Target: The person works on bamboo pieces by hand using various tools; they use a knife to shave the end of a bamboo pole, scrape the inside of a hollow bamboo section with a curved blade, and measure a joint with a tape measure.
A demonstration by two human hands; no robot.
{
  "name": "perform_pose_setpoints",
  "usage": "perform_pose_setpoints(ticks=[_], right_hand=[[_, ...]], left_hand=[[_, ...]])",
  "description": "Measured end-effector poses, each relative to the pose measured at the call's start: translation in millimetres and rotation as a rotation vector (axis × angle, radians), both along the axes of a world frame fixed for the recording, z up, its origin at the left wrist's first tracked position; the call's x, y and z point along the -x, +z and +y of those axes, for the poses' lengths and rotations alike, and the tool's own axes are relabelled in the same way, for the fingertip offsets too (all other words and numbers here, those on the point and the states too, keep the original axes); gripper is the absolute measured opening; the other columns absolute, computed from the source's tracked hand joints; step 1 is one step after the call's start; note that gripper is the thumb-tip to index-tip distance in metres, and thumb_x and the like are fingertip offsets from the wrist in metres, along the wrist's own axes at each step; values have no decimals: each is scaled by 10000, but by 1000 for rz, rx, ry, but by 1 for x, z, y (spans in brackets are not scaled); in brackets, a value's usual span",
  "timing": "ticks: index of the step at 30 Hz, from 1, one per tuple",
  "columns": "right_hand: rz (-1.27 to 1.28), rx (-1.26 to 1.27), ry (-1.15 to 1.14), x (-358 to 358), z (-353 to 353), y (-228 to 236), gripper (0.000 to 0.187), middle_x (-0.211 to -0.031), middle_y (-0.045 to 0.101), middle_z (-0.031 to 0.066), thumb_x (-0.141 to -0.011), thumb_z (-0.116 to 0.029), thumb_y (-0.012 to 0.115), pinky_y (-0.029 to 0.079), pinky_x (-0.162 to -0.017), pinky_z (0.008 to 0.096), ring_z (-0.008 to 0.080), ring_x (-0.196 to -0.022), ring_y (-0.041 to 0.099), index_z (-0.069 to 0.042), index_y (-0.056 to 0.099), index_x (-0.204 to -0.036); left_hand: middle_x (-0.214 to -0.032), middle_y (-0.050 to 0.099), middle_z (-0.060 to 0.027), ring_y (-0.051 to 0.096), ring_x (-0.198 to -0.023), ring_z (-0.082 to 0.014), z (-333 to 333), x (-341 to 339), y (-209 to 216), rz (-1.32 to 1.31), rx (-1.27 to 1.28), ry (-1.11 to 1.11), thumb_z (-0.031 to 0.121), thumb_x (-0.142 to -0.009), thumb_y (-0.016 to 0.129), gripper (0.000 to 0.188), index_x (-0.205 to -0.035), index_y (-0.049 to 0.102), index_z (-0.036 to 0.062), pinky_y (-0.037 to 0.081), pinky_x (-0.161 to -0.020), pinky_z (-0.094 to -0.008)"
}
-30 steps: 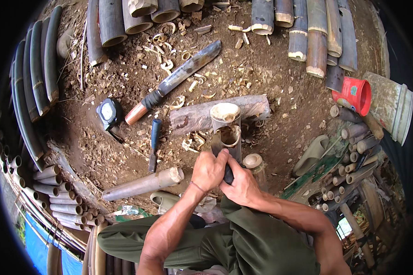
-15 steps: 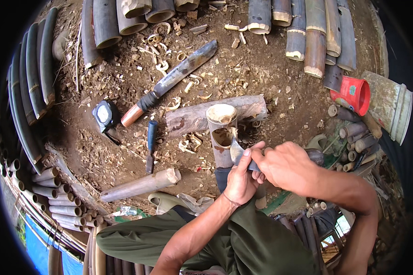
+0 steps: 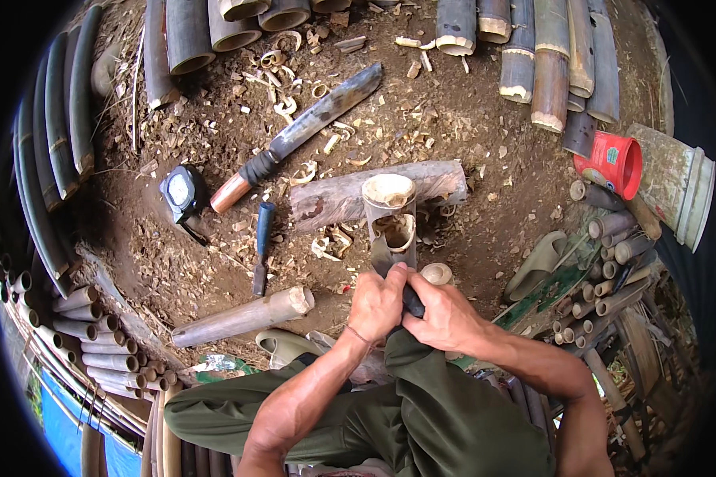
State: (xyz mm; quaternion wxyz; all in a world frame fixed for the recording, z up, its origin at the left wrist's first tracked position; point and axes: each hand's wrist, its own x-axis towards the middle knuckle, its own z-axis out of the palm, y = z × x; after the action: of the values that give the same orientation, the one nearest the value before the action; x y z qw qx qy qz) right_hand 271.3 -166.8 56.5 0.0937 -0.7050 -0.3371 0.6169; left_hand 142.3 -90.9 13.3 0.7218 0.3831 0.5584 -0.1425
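Note:
A bamboo tube [image 3: 379, 208] with a notch cut in its side leans over a bamboo log [image 3: 318, 199] lying crosswise on the ground. A knife's blade [image 3: 381, 256] meets the near edge of the notch. My right hand [image 3: 447, 314] is closed round the knife's dark handle [image 3: 412, 301]. My left hand [image 3: 375, 305] is closed at the blade's base, its thumb next to my right hand. Both hands are just above my knee, and they hide the tube's near part.
A large machete [image 3: 318, 115], a blue-handled chisel [image 3: 264, 242] and a tape measure [image 3: 181, 192] lie on the chip-strewn soil at left. A loose bamboo piece [image 3: 243, 318] lies nearer. Bamboo stacks, a red container [image 3: 612, 164] and a pale bucket [image 3: 676, 187] stand around.
Both hands have moved down toward my knee, and my right elbow has come inward. The knife now points more upright, its blade at the notch's near left edge instead of the right.

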Motion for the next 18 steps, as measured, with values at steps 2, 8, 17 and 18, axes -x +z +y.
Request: perform_pose_setpoints(ticks=[2, 8, 17, 18], right_hand=[[-21, -126, -176, 21, -4, -6, 523, -795, 658, 283, -823, -177, 665, 519, -662, 533, 480, -759, 653, 13, 466, -1268], [2, -138, -381, 51, 0, -19, 624, -865, 654, 308, -807, -93, 660, 532, -679, 488, 482, -839, 660, 28, 406, -1364], [-497, -272, 235, -41, 14, 19, 382, -859, 666, 154, -762, -88, 689, 554, -621, 461, 364, -751, 681, -62, 581, -1128], [-504, -344, 395, -56, 31, 19, 365, -797, 667, 124, -778, -81, 665, 554, -603, 443, 344, -732, 686, -59, 582, -1133]], left_hand=[[-604, 564, -322, 643, -610, -451, 8, 4, -5, -57, -223, -139, 353, -965, 518, 547, -684, 612, -107, 484, -584, -498], [-688, 573, -349, 635, -742, -498, 43, 1, -2, -28, -298, -400, 346, -942, 532, 480, -751, 646, -80, 492, -629, -541], [-601, 550, -25, 508, -540, -115, -6, -47, 7, -246, 47, 218, 334, -1013, 480, 385, -926, 652, 1, 408, -516, -289], [-627, 544, -16, 494, -549, -106, -3, -52, 8, -191, 131, 262, 342, -1025, 454, 383, -914, 627, 19, 395, -509, -285]])
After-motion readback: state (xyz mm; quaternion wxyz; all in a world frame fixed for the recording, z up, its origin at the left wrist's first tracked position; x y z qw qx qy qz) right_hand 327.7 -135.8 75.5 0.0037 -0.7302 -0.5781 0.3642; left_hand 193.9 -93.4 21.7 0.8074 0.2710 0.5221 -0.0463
